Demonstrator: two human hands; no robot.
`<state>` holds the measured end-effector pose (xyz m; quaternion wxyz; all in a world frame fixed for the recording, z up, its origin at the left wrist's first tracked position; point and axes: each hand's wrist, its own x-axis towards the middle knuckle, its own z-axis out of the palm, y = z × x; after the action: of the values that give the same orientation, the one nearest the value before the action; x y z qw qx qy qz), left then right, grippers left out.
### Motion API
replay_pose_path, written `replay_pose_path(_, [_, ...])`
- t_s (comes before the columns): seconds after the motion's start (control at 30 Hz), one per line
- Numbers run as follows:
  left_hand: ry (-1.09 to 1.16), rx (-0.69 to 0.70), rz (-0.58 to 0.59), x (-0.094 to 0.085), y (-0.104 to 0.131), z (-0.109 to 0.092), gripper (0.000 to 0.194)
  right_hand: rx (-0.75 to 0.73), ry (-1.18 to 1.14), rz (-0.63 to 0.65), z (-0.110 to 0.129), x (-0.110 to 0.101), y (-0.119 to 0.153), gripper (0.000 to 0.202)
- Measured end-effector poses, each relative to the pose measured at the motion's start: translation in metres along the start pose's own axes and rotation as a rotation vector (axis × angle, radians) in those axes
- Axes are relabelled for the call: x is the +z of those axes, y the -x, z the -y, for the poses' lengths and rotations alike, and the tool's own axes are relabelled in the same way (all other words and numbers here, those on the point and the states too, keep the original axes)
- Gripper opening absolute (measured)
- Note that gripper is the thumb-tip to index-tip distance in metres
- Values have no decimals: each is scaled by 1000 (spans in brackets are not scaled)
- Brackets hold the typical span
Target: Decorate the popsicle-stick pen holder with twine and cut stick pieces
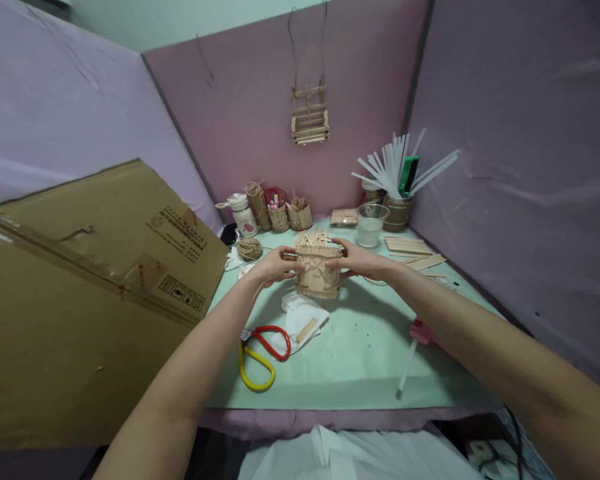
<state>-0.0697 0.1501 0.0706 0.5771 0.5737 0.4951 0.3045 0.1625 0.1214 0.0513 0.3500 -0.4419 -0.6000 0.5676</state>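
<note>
A round container of pale wooden sticks (318, 275), with twine trim along its top and bottom edges, is held upright over the middle of the table. My left hand (279, 267) grips its left side, and my right hand (354, 259) grips its right side, fingers closed round it. Loose wooden sticks (314, 238) show just behind its rim. Below the container lies a crumpled white tissue (294, 313) with a short wooden stick (307, 330) on it. Scissors with red and yellow handles (264, 357) rest nearer the front edge.
A large cardboard box (105, 300) stands at the left. Behind are a twine ball (250, 249), a white bottle (243, 215), a plastic cup (371, 225) and a pot of white sticks (398, 212). A pink glue gun (420, 331) lies by my right forearm.
</note>
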Motion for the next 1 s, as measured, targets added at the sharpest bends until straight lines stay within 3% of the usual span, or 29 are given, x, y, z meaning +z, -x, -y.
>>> replay_pose_path(0.4, [88, 23, 23, 0, 2, 6, 43, 38, -39, 3, -6, -4, -3, 91])
replay_pose_path(1.0, [34, 26, -53, 4, 4, 8, 45, 6, -21, -10, -4, -1, -2, 94])
